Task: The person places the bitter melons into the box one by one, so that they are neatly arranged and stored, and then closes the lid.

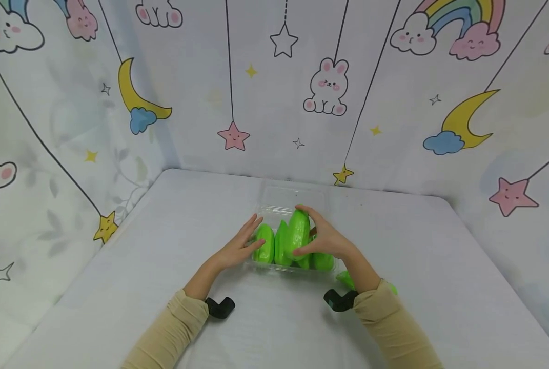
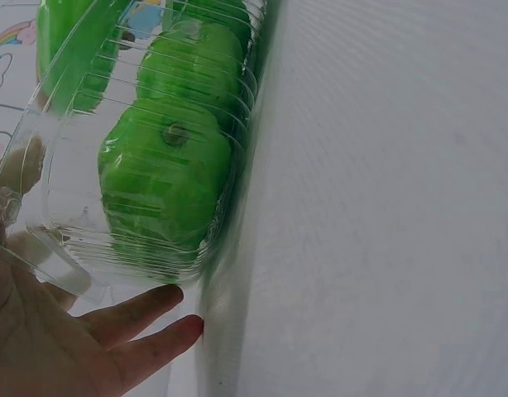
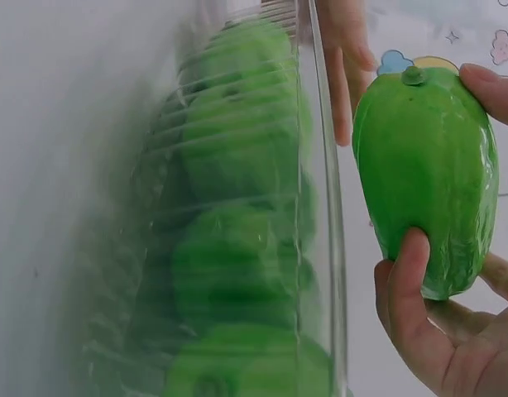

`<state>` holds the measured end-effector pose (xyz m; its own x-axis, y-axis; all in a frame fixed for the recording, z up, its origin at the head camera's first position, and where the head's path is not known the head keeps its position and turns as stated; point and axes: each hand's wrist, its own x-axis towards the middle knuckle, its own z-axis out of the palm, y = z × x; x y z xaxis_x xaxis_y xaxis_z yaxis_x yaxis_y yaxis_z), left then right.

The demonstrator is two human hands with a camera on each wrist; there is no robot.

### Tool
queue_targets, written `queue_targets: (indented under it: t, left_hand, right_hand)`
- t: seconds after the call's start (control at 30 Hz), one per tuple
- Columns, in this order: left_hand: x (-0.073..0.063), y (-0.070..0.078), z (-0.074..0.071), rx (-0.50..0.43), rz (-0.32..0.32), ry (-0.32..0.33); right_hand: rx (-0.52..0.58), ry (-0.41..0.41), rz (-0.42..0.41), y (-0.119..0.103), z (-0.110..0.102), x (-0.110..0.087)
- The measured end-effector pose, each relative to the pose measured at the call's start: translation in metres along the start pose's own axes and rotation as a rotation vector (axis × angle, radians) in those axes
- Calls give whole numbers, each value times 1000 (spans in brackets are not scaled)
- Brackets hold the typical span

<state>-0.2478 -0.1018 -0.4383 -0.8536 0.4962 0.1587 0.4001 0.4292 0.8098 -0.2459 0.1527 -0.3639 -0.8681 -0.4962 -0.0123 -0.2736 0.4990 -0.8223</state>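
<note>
My right hand grips a glossy green papaya, with the thumb on one end and fingers on the other. This papaya is above an open clear plastic clamshell box. Inside the box several more green papayas stand side by side; the left wrist view shows their lobed ends and a small brown stem spot through the ribbed wall. At the box's left end is my left hand, its fingers straight and spread about the corner. Whether its fingertips press the plastic is hard to tell.
Partly hidden under my right forearm, another green object lies on the white table. The box's clear lid is folded back toward the far edge. Cartoon-printed curtains rise behind and beside the table. Black wrist mounts jut from both sleeves.
</note>
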Motion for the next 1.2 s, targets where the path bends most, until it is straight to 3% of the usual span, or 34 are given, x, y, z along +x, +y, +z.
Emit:
queue_targets:
  t: [0.53,0.73,1.2]
  left_hand:
    - [1,0,2,-5,2,14]
    - [2,0,3,-55,-3,14]
    - [0,4,1,-48,5,-5]
  right_hand:
    - [-29,-5,25,-3,15,16]
    - [-30,-33,10,-2,20,23]
    - [-34,-85,7,-7,34,32]
